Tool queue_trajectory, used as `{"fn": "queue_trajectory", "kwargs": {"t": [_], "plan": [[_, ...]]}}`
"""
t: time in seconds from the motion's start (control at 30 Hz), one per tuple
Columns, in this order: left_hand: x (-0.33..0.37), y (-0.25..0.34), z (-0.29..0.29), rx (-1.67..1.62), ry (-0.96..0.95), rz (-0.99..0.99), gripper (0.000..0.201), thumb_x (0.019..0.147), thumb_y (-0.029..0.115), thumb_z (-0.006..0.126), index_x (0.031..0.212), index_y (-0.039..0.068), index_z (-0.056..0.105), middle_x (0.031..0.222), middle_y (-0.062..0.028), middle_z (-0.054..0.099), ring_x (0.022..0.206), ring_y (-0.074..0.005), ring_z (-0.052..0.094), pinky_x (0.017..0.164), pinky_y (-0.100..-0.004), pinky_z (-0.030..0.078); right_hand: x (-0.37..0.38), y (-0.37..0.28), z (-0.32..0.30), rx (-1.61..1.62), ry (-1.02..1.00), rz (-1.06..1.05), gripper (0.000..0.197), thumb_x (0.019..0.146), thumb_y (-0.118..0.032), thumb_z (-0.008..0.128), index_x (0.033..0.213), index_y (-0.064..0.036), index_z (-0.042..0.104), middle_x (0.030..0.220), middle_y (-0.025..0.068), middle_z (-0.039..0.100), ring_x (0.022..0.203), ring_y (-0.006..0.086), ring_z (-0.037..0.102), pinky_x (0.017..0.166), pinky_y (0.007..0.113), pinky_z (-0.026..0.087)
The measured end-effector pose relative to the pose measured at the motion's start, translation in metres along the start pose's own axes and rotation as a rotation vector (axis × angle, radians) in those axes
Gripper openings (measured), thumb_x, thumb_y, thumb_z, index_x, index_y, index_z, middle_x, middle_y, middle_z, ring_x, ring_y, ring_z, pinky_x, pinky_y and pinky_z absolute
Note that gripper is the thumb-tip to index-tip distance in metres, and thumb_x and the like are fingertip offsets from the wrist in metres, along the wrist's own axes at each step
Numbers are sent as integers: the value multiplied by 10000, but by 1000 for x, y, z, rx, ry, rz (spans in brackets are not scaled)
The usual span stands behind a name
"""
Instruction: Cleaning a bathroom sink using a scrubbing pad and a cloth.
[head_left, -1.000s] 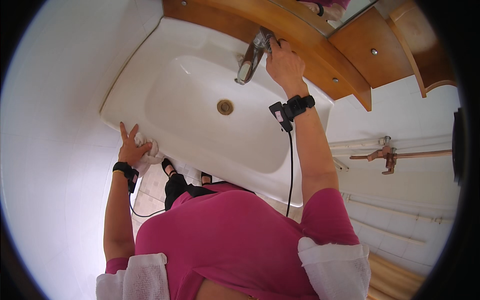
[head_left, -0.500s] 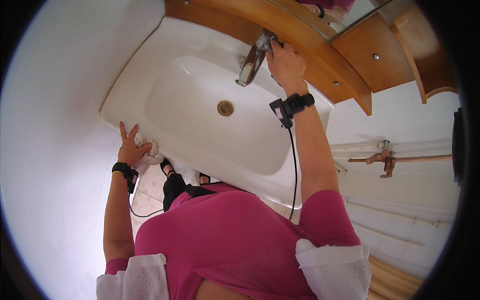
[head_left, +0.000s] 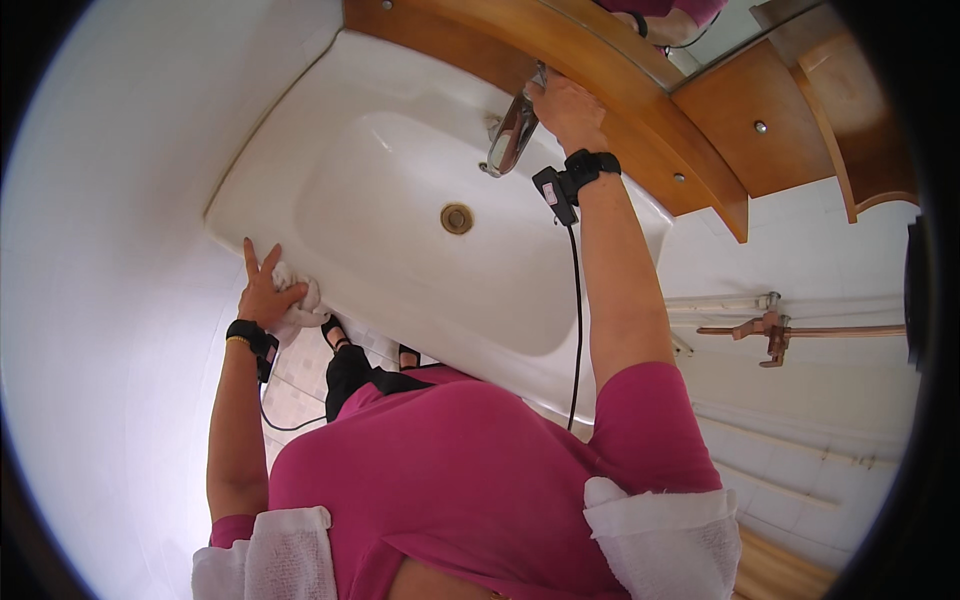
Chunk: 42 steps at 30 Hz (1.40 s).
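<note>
Right hand (head_left: pixel 567 108) has moved up and farther from the body, toward the back of the faucet; left hand (head_left: pixel 265 298) about unchanged. Chrome faucet (head_left: pixel 515 138) sits just left of the right hand, touching it; fingers bent, partly hidden, can't tell if they grip. Progress, judging from this: faucet reached, no water visible from spout; whether the handling there is finished, can't tell. Left hand, well apart: thumb and lower fingers closed on a bunched white cloth (head_left: pixel 304 300), two fingers stretched out along the sink corner. Counts: 1 faucet; 1 cloth in hand; 1 white sink (head_left: pixel 390 325), between the hands; 1 drain (head_left: pixel 457 219), below-left of right hand; 2 black wrist straps (head_left: pixel 590 172), one per wrist; 3 visible cabinet knobs (head_left: pixel 760 127), beyond and right of right hand; 2 shoes (head_left: pixel 338 334), right of and below left hand.
</note>
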<state>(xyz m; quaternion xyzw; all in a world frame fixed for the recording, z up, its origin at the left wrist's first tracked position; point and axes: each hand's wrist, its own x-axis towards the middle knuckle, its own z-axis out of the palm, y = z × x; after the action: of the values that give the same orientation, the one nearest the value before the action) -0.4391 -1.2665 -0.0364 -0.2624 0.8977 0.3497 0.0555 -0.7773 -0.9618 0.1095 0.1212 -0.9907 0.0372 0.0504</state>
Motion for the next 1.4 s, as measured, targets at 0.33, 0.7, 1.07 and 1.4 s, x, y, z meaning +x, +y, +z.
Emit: {"fn": "queue_trajectory", "kwargs": {"t": [0.33, 0.7, 1.07, 1.4], "plan": [[-2, 1, -2, 29, 3, -20, 831, 652, 317, 759, 1360, 124, 369, 1495, -161, -25, 1171, -348, 478, 924, -388, 447, -38, 18, 10, -73, 295, -168, 479, 779, -323, 634, 1215, -167, 514, 1069, 200, 577, 980, 330, 582, 777, 450, 494], [3, 3, 0, 51, -24, 11, 833, 651, 309, 755, 1360, 112, 365, 1489, -179, -36, 1163, -356, 482, 913, -384, 457, -1, 27, 15, -92, 373, -297, 558, 788, -385, 586, 1293, -192, 445, 1190, 184, 543, 1053, 358, 537, 902, 449, 425], [-1, -3, -1, 43, 5, -4, 832, 649, 312, 753, 1356, 102, 368, 1488, -185, -30, 1166, -359, 479, 917, -393, 453, -28, 25, 10, -12, 265, -319, 538, 753, -191, 655, 1261, -235, 483, 1059, 179, 564, 969, 361, 566, 797, 442, 489], [0, 9, -2, 81, -8, -38, 823, 662, 322, 754, 1363, 137, 363, 1493, -163, -33, 1136, -363, 503, 918, -394, 455, 3, 34, 16, 12, 219, -244, 599, 744, -376, 622, 1278, -164, 452, 1116, 171, 578, 1009, 304, 567, 853, 423, 464]]}}
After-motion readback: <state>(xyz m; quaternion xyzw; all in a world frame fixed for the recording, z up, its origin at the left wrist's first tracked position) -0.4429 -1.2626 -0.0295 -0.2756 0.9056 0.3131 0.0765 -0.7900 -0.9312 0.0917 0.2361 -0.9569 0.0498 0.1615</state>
